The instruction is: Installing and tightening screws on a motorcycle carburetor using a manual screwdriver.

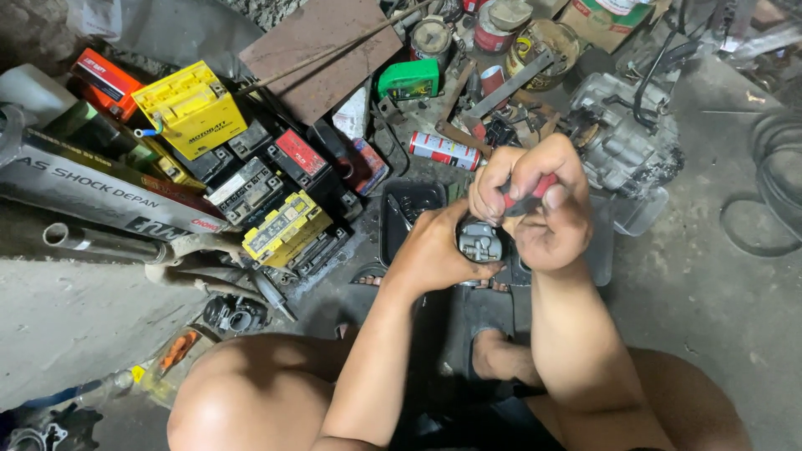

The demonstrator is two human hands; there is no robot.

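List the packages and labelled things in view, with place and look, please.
Yellow battery: upper left, boxy, pale label.
Orange box: far left, flat, red-orange.
Spray can: centre top, lying down, red and white.
Green container: top centre, rounded.
Cardboard box: top right, brown.

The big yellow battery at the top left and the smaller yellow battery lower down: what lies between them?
In the head view, dark batteries lie between the big yellow battery and the smaller yellow battery: a grey-topped one and a red-topped one.

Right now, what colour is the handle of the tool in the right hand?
Red and black handle, gripped by the right hand; head view.
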